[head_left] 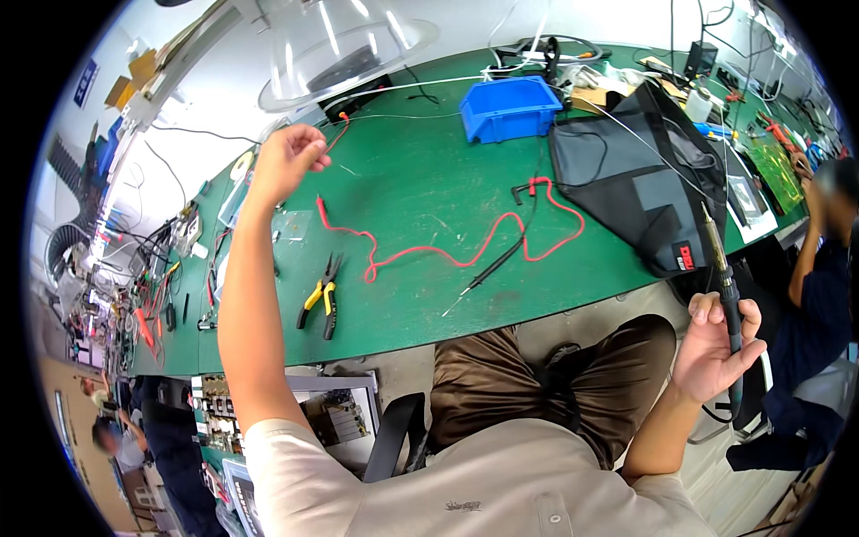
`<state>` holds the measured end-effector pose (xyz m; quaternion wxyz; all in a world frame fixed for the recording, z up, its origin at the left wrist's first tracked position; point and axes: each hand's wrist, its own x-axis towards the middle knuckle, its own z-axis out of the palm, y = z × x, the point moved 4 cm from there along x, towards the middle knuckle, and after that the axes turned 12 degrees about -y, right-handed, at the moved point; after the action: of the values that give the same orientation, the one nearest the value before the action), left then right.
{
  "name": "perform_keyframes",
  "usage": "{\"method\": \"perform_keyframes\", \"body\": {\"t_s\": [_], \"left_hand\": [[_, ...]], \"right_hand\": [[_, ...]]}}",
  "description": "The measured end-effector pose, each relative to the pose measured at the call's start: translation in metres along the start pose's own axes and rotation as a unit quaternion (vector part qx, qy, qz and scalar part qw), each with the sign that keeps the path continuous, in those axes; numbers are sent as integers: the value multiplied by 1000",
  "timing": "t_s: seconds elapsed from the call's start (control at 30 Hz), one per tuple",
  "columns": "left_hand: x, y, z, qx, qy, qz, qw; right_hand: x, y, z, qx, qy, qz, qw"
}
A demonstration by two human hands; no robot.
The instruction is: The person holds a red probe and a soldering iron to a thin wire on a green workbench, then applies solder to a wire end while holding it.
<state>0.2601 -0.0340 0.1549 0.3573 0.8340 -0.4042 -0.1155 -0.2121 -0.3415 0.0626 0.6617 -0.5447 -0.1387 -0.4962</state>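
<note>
My right hand (711, 358), raised at the right past the table's edge, grips a soldering iron (729, 304) by its dark handle, metal tip pointing up. My left hand (293, 161) is above the far left of the green table, fingers curled and closed; whatever they may hold is too small to make out. Just beyond it lies a short red lead (338, 136) with an orange end. A red test lead (438, 256) winds across the tabletop, crossing a black test probe (492, 270). Pliers with yellow and black handles (319, 297) rest nearer me, jaws pointing away.
A blue plastic bin (510, 109) stands at the back, beside a dark grey fabric tool bag (626, 170). A clear domed cover (344, 54) hangs over the far left. Cables and tools (161, 286) crowd the left side. Another person (819, 242) sits at the right.
</note>
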Motion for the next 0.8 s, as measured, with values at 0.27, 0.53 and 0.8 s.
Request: {"method": "perform_keyframes", "body": {"t_s": [0.27,0.53,0.8], "left_hand": [[13,-59,-79,269,110,-16,957],[21,-179,-128,373,152,-52,914],[36,-225,-115,375,152,-24,914]], "right_hand": [[1,31,24,14,-22,22,999],[3,54,34,-8,1,44,999],[15,65,53,-43,-18,43,998]]}}
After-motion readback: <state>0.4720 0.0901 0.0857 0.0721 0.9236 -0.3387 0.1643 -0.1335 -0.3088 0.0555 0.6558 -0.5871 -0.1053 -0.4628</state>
